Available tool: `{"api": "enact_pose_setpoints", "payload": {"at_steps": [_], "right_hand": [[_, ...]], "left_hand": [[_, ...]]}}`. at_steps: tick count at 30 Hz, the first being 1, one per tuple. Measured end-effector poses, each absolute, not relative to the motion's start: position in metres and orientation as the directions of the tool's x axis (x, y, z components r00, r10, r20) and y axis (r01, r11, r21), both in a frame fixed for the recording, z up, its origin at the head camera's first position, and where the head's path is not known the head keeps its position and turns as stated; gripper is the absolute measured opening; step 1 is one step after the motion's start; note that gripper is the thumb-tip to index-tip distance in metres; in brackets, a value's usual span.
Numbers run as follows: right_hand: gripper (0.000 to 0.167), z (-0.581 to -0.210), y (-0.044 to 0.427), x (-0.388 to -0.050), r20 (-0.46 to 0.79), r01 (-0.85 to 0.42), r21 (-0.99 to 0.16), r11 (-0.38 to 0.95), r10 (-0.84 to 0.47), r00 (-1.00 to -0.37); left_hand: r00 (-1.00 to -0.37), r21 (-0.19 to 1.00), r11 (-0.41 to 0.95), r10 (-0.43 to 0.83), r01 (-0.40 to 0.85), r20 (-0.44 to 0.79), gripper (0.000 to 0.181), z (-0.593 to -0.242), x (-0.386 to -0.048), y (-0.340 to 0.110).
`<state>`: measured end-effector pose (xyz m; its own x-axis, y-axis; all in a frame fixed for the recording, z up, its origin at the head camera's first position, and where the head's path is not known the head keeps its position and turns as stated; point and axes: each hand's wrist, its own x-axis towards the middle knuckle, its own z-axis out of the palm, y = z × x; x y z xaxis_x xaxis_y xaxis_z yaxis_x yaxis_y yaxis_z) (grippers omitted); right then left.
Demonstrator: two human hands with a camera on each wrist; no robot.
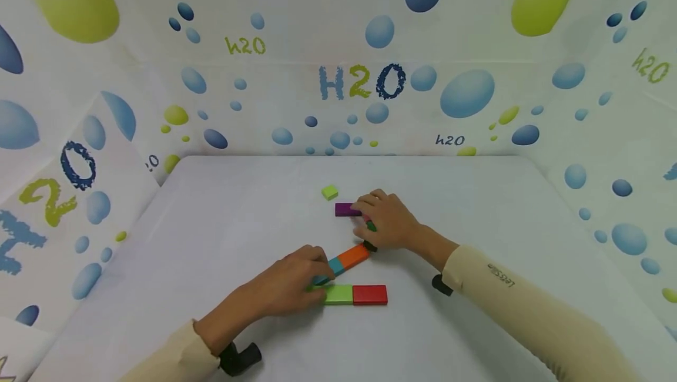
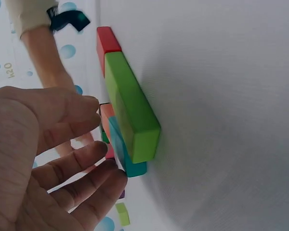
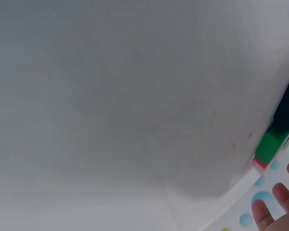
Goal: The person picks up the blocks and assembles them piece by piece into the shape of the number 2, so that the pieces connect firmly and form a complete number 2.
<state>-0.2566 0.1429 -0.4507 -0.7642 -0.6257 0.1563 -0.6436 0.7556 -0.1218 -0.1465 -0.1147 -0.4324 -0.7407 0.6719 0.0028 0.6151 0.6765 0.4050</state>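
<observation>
My left hand (image 1: 293,279) is at the left ends of two block rows, its fingers loosely bent. In the left wrist view, its fingertips lie by the teal block (image 2: 127,151), seemingly touching it. The teal block meets an orange block (image 1: 353,257) in a slanted row. Nearer me, a light green block (image 1: 338,294) adjoins a red block (image 1: 370,294). My right hand (image 1: 388,220) hovers around a purple block (image 1: 345,210), a pink block and a dark green block (image 3: 271,144), fingers spread. A black block (image 1: 369,246) shows under its palm.
A small lime green block (image 1: 330,192) lies beyond the purple one. The blocks are on a white table (image 1: 238,205). A droplet-patterned sheet (image 1: 296,29) hangs behind and at the sides. Dark camera straps are on both wrists.
</observation>
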Motion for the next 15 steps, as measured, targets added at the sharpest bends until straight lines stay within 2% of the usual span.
{"api": "enact_pose_setpoints", "payload": {"at_steps": [7, 12, 15], "right_hand": [[0.063, -0.456, 0.153, -0.214, 0.103, -0.683, -0.134, 0.718, -0.675, -0.730], [0.066, -0.459, 0.156, -0.187, 0.075, -0.718, -0.165, 0.676, -0.717, -0.693], [0.066, -0.461, 0.158, -0.175, 0.052, -0.741, -0.166, 0.651, -0.744, -0.666]], "left_hand": [[-0.763, 0.459, 0.673, 0.646, 0.580, 0.017, 0.018, -0.429, -0.157, -0.114], [-0.817, 0.565, 0.664, 0.576, 0.489, 0.030, 0.020, -0.422, -0.168, -0.114], [-0.840, 0.578, 0.673, 0.542, 0.462, 0.040, 0.022, -0.418, -0.176, -0.115]]}}
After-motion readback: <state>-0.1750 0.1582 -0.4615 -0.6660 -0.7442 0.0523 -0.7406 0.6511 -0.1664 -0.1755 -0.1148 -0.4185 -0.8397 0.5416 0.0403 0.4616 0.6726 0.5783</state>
